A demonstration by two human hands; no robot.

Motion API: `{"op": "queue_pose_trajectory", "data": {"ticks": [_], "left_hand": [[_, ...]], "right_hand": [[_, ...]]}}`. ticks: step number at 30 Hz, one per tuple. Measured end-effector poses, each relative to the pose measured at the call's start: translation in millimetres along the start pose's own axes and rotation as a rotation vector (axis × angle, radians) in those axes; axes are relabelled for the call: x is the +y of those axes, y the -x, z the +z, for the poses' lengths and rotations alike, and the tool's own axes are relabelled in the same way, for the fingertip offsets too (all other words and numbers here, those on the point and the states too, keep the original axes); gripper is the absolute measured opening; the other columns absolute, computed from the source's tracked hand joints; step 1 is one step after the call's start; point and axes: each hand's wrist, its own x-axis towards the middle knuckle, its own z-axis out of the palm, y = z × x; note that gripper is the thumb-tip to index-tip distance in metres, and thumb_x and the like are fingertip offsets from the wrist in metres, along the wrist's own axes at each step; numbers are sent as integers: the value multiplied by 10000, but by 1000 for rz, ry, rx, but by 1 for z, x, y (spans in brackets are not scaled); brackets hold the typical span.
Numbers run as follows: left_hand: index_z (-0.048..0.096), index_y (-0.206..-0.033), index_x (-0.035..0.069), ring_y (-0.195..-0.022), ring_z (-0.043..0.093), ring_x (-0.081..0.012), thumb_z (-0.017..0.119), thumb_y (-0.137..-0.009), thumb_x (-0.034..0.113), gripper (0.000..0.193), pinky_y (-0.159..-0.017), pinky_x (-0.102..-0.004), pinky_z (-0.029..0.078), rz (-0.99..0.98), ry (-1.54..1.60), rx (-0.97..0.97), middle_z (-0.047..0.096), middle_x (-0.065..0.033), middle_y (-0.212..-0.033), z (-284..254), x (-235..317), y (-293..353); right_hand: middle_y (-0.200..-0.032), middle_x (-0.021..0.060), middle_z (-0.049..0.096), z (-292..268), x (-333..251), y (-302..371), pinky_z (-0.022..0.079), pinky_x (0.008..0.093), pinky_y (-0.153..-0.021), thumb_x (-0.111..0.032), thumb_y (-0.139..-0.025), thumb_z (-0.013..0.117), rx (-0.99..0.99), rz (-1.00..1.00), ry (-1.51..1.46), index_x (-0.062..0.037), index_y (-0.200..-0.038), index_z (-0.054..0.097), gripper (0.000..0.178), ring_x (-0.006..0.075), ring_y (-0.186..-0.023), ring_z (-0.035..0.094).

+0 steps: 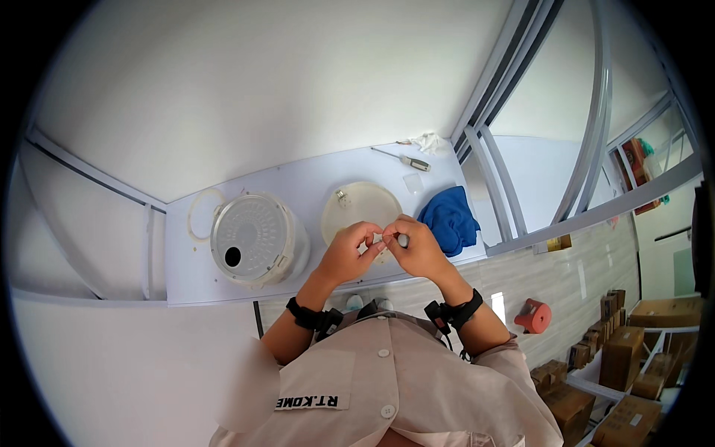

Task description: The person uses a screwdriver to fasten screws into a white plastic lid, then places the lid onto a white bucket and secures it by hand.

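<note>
My left hand [348, 253] and my right hand [417, 252] meet at the fingertips over the near edge of a round cream lid-like disc [365, 201]. Both pinch at something too small to make out. A small pale rounded piece [403, 241] shows among the right hand's fingers; its kind is unclear. On the disc's upper left lies a small shiny fitting [342, 197]. Left of my hands stands a white round appliance, like a rice cooker, topped by a translucent dotted cover [257, 223] with a dark round spot.
A thin cream ring [193, 217] lies behind the appliance. Toward the back right are a screwdriver [415, 162], a clear plastic piece [412, 184] and crumpled white tissue [430, 144]. A blue cloth [451, 220] sits right of the disc. A red roll [533, 316] and cardboard boxes [623, 357] stand beyond the table.
</note>
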Motion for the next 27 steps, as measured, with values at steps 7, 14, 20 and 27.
{"op": "queue_pose_trajectory", "data": {"ticks": [7, 14, 20, 27], "left_hand": [[707, -1037, 59, -717, 634, -216, 794, -886, 18, 180, -623, -329, 494, 195, -84, 75, 699, -83, -874, -3, 12, -1], [711, -994, 49, -739, 667, -254, 802, -879, 12, 152, -629, -340, 512, 226, -95, 103, 707, -96, -871, -3, 6, 4], [721, -994, 40, -704, 648, -245, 796, -885, 13, 135, -613, -338, 501, 228, -96, 121, 706, -96, -852, -5, 7, 8], [753, -957, 50, -522, 448, -110, 800, -840, 24, 128, -494, -294, 375, 114, -60, 194, 691, -55, -754, -3, 6, 12]], "right_hand": [[-885, 132, 669, 1, 1, 4, 522, 371, -730, -2, -892, 724, -40, 8, -96, -24, -954, 724, 66, 300, -794, 673], [-904, 91, 668, 1, -1, 6, 500, 328, -742, 6, -938, 713, -94, 99, -243, -1, -970, 705, 33, 191, -838, 660], [-890, 87, 667, 4, -1, 6, 509, 319, -743, -11, -931, 723, -94, 60, -178, -10, -978, 717, 47, 185, -839, 666], [-939, 107, 660, 6, -5, 10, 512, 315, -712, 9, -852, 700, -185, 82, -136, -15, -1065, 687, 215, 208, -798, 629]]}}
